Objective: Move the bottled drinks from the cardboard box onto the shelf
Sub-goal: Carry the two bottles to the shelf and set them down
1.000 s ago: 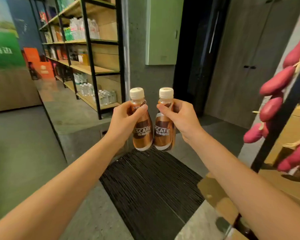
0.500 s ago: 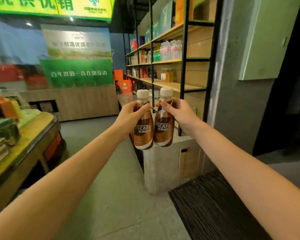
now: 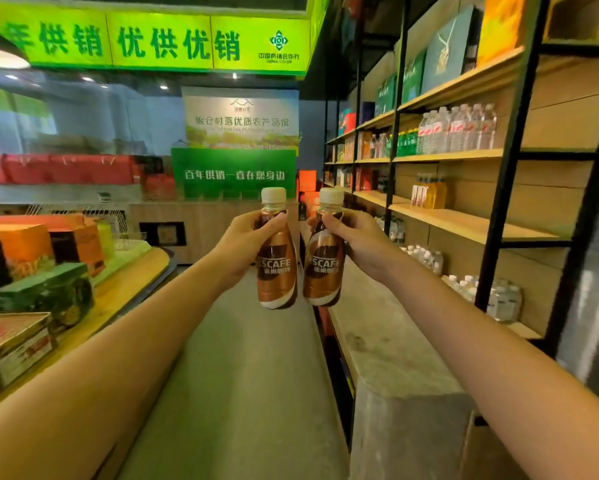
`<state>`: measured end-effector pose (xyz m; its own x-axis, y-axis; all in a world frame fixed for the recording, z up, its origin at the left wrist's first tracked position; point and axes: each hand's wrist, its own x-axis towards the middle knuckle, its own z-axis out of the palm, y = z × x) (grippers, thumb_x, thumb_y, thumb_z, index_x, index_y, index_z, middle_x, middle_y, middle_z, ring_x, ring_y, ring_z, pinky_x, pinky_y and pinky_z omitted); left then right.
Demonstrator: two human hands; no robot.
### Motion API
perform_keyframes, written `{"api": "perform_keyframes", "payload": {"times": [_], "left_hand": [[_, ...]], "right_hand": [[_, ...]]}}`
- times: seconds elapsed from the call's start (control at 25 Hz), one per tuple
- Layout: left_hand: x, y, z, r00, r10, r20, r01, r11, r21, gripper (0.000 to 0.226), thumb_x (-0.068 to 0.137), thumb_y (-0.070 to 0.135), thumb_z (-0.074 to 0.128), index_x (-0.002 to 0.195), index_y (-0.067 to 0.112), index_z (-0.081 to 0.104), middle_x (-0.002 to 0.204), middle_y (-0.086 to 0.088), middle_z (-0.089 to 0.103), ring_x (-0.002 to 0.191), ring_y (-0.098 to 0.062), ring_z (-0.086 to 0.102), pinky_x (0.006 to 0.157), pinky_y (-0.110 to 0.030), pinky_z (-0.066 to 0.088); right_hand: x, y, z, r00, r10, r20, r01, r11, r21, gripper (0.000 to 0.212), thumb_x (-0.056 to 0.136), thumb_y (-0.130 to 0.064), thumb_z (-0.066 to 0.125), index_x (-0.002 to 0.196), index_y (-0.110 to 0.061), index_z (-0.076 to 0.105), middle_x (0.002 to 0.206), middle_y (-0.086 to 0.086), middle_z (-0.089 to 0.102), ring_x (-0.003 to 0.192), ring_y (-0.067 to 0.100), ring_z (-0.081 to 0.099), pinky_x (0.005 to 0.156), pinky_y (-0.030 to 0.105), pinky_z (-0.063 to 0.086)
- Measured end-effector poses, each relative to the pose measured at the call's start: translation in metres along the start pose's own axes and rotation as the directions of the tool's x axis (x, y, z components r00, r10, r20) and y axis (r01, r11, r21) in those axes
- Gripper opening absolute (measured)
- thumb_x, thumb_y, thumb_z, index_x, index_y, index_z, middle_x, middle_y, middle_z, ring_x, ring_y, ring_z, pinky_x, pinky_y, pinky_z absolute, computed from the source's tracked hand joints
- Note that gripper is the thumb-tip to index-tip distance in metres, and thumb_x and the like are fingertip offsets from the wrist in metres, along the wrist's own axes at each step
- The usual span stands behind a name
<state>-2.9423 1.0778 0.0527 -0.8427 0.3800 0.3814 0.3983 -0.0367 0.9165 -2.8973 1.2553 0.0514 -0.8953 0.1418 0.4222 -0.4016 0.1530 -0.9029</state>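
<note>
Bottled drinks (image 3: pixel 277 268) are held over the grey aisle floor (image 3: pixel 242 375), beside wooden shelves (image 3: pixel 464 223).

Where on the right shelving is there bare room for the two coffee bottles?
Bare board on the middle shelf, right of the yellow bottles up to the black post. Concrete ledge also bare. Water bottles crowd the shelf above.

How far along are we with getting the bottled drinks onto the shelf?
Done: picking up; the box is out of view. In hand: the left hand grips one white-capped brown coffee bottle, the right hand a second matching bottle. Left: setting both on the wooden shelf with black metal frame; neither touches it.
</note>
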Motion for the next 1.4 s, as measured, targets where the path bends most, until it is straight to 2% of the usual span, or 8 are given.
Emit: {"api": "perform_keyframes", "payload": {"times": [0.28, 0.44, 0.56, 0.68, 0.76, 1.0, 1.24, 1.4], "left_hand": [[0.196, -0.075, -0.007, 0.998, 0.019, -0.06, -0.019, 1.0, 0.0, 0.008, 0.091, 0.027, 0.056, 0.096, 0.021, 0.06, 0.091, -0.001, 0.067, 0.085, -0.012, 0.064, 0.065, -0.023, 0.045], [0.323, -0.143, -0.011, 0.999, 0.029, 0.025, -0.029, 1.0, -0.005, 0.01, 0.091, 0.026, 0.056, 0.097, 0.019, 0.06, 0.091, -0.002, 0.067, 0.084, -0.012, 0.064, 0.067, -0.025, 0.046], [0.372, -0.162, -0.007, 0.996, 0.056, 0.063, -0.056, 0.998, 0.004, 0.01, 0.09, 0.025, 0.058, 0.094, 0.017, 0.061, 0.092, -0.004, 0.067, 0.086, -0.014, 0.064, 0.075, -0.028, 0.048], [0.484, -0.196, -0.002, 0.989, 0.068, 0.131, -0.071, 0.997, 0.015, 0.014, 0.089, 0.024, 0.06, 0.098, 0.013, 0.062, 0.089, -0.002, 0.067, 0.084, -0.013, 0.064, 0.074, -0.027, 0.049], [0.539, -0.214, 0.011, 0.983, 0.05, 0.176, -0.051, 0.999, 0.002, 0.015, 0.089, 0.025, 0.06, 0.098, 0.013, 0.062, 0.092, -0.003, 0.067, 0.089, -0.017, 0.065, 0.081, -0.032, 0.05], [0.67, -0.274, 0.081, 0.959, 0.049, 0.28, -0.022, 0.995, -0.098, 0.012, 0.088, 0.022, 0.062, 0.094, 0.012, 0.062, 0.086, -0.003, 0.066, 0.086, -0.019, 0.063, 0.072, -0.027, 0.049], [0.798, -0.318, 0.198, 0.918, 0.086, 0.388, -0.051, 0.994, -0.098, 0.03, 0.086, 0.027, 0.064, 0.108, 0.007, 0.064, 0.1, -0.006, 0.066, 0.101, -0.024, 0.061, 0.092, -0.042, 0.048], [0.873, -0.331, 0.267, 0.877, 0.119, 0.465, -0.05, 0.986, -0.157, 0.031, 0.086, 0.027, 0.063, 0.108, 0.006, 0.063, 0.098, -0.004, 0.065, 0.091, -0.017, 0.06, 0.079, -0.03, 0.045]], "right_hand": [[0.196, 0.071, -0.026, 0.999, -0.021, -0.028, 0.019, 0.999, -0.048, 0.013, 0.094, -0.019, 0.053, 0.086, -0.021, 0.064, 0.087, -0.003, 0.067, 0.085, 0.012, 0.063, 0.078, 0.024, 0.049], [0.308, 0.145, -0.04, 0.995, -0.038, -0.094, 0.031, 0.996, -0.083, 0.013, 0.093, -0.018, 0.054, 0.085, -0.02, 0.064, 0.088, -0.002, 0.067, 0.086, 0.013, 0.063, 0.083, 0.028, 0.05], [0.344, 0.166, -0.053, 0.994, -0.011, -0.104, 0.0, 0.994, -0.111, 0.009, 0.093, -0.02, 0.054, 0.091, -0.019, 0.063, 0.095, 0.001, 0.067, 0.095, 0.017, 0.063, 0.092, 0.033, 0.048], [0.435, 0.2, -0.074, 0.983, -0.016, -0.184, -0.019, 0.982, -0.188, 0.01, 0.093, -0.022, 0.054, 0.091, -0.021, 0.063, 0.097, 0.0, 0.068, 0.098, 0.017, 0.062, 0.097, 0.037, 0.046], [0.476, 0.217, -0.094, 0.971, 0.012, -0.237, -0.066, 0.973, -0.221, 0.01, 0.093, -0.023, 0.054, 0.092, -0.023, 0.063, 0.098, -0.002, 0.068, 0.099, 0.016, 0.061, 0.098, 0.038, 0.046], [0.565, 0.279, -0.18, 0.925, 0.029, -0.38, -0.154, 0.94, -0.303, 0.011, 0.093, -0.027, 0.055, 0.09, -0.024, 0.065, 0.112, 0.006, 0.068, 0.109, 0.023, 0.061, 0.103, 0.047, 0.044], [0.64, 0.327, -0.307, 0.864, -0.016, -0.503, -0.195, 0.911, -0.364, 0.016, 0.093, -0.025, 0.054, 0.099, -0.015, 0.066, 0.107, 0.006, 0.069, 0.105, 0.022, 0.063, 0.099, 0.044, 0.047], [0.683, 0.349, -0.39, 0.815, -0.012, -0.58, -0.241, 0.903, -0.357, 0.009, 0.092, -0.022, 0.056, 0.095, -0.019, 0.064, 0.107, 0.006, 0.069, 0.107, 0.024, 0.063, 0.1, 0.043, 0.047]]}}
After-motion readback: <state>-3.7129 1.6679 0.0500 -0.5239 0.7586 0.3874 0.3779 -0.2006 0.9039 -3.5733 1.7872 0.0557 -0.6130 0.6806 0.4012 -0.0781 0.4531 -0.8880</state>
